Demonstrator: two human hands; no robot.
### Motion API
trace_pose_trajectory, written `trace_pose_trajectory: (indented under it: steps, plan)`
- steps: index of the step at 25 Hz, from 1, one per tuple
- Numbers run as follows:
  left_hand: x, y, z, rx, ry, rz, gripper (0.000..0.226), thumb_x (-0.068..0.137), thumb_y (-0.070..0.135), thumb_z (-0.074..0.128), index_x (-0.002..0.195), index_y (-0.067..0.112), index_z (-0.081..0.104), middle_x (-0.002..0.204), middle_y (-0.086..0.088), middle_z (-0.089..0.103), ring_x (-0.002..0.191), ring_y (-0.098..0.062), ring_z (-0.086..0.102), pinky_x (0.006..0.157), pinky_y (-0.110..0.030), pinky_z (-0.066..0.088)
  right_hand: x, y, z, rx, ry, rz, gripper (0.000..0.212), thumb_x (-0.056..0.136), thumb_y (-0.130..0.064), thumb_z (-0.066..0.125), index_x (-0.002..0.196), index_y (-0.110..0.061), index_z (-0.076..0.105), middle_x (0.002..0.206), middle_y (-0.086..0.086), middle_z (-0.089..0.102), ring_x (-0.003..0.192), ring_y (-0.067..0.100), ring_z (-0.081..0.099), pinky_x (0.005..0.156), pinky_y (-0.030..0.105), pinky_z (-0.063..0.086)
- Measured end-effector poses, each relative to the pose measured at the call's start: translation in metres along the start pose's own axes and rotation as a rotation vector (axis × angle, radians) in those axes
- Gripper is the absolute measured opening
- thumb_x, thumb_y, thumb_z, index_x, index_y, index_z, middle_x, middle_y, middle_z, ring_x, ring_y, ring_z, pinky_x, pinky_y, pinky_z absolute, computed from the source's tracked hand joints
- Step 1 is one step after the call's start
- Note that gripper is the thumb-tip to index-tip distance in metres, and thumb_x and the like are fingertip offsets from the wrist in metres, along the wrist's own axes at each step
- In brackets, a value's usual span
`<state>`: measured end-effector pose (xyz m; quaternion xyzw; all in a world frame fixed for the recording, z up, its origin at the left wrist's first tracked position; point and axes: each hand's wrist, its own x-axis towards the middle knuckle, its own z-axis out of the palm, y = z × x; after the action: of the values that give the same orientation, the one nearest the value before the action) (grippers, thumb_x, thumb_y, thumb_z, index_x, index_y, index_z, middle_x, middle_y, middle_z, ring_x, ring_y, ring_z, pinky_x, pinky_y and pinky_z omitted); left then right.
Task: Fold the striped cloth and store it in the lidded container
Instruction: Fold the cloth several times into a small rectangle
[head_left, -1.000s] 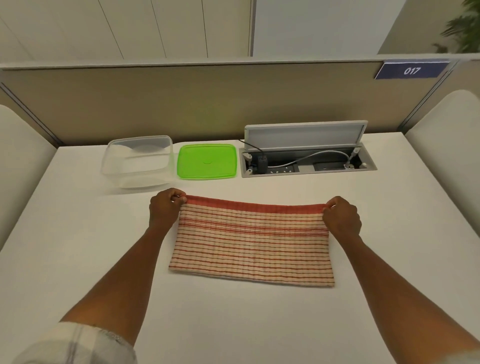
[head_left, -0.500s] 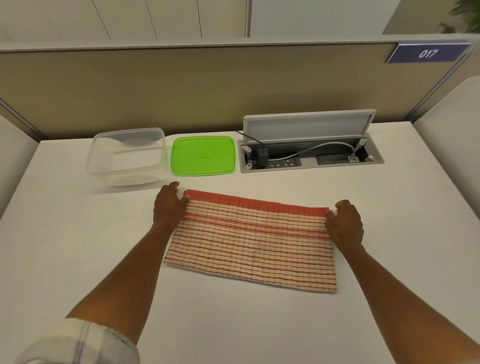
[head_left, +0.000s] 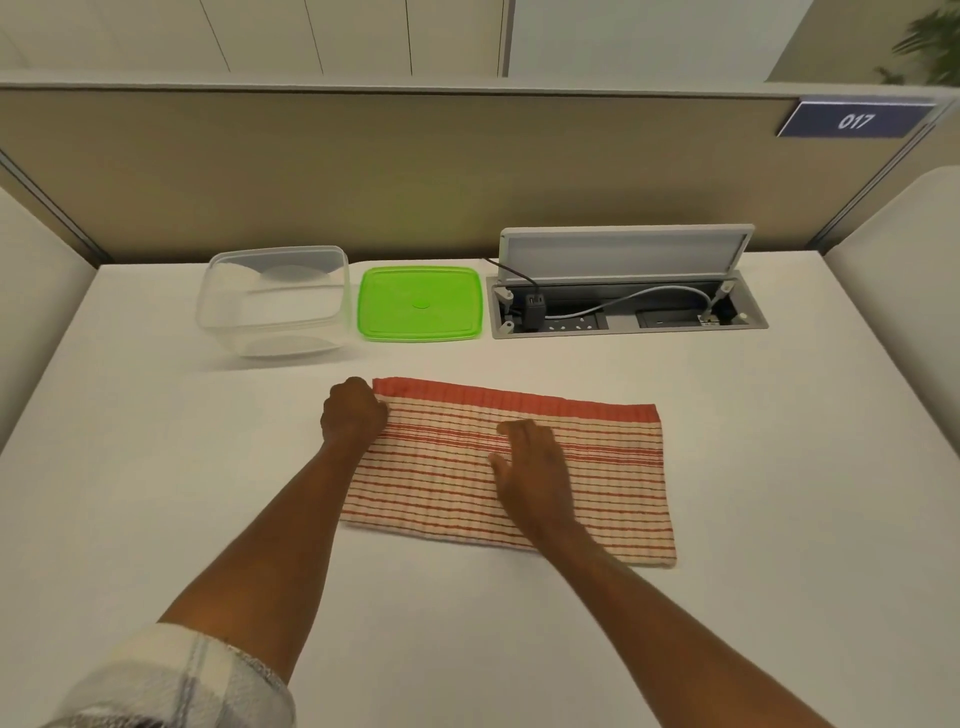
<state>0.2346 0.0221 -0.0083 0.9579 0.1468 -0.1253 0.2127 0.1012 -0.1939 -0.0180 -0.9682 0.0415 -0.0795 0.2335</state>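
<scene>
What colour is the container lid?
Bright green; the lid lies flat on the table beside the clear container, seen in the head view.

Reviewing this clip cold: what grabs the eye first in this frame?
The red-striped cloth lies folded flat mid-table, the left hand at its far left corner and the right hand spread flat on its middle. Behind it, a bright green lid lies beside the empty clear container.
</scene>
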Motion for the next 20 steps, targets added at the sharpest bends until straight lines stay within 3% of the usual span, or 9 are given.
trace_pose_trajectory:
  steps: [3,10,15,18,20]
  plan:
    - [-0.007,-0.013,-0.005,-0.007,0.01,-0.104,0.028,0.084,0.021,0.064,0.106,0.005,0.065,0.112,-0.017,0.067,0.106,-0.038,0.064,0.083,-0.04,0.051,-0.021,-0.028,0.017,0.047,-0.069,-0.021,0.04,0.087,-0.031,0.063,0.124,-0.023,0.05,0.123,-0.003,0.06,0.109,0.018,0.054,0.098,0.038,0.047]
    - [-0.012,-0.04,-0.025,-0.189,0.049,-0.205,0.036,0.081,0.025,0.062,0.111,0.005,0.061,0.112,-0.018,0.067,0.104,-0.04,0.064,0.081,-0.041,0.049,-0.051,-0.005,0.003,-0.035,-0.031,0.001,0.045,0.085,-0.033,0.068,0.125,-0.02,0.053,0.122,0.001,0.062,0.108,0.02,0.059,0.098,0.039,0.049]
    - [-0.015,-0.034,-0.038,-0.384,0.043,-0.218,0.046,0.076,0.021,0.066,0.116,0.001,0.055,0.114,-0.021,0.067,0.104,-0.04,0.065,0.09,-0.043,0.055,-0.068,-0.073,0.021,0.07,-0.184,-0.163,0.075,0.069,-0.064,0.07,0.127,-0.024,0.044,0.122,-0.003,0.057,0.107,0.017,0.053,0.091,0.037,0.05]
    - [-0.019,-0.03,-0.048,-0.49,0.037,-0.245,0.051,0.073,0.016,0.068,0.118,-0.002,0.053,0.112,-0.021,0.066,0.098,-0.038,0.068,0.082,-0.049,0.06,-0.072,-0.129,0.042,0.096,-0.291,0.01,0.096,0.062,-0.081,0.059,0.135,-0.026,0.029,0.133,-0.003,0.045,0.115,0.019,0.046,0.097,0.042,0.046]
    - [-0.023,-0.028,-0.052,-0.52,0.038,-0.256,0.052,0.072,0.014,0.069,0.119,-0.003,0.052,0.112,-0.022,0.066,0.098,-0.038,0.069,0.078,-0.049,0.061,-0.069,-0.158,0.051,0.149,-0.242,0.139,0.094,0.064,-0.079,0.059,0.135,-0.025,0.027,0.132,-0.002,0.043,0.113,0.018,0.046,0.095,0.043,0.047]
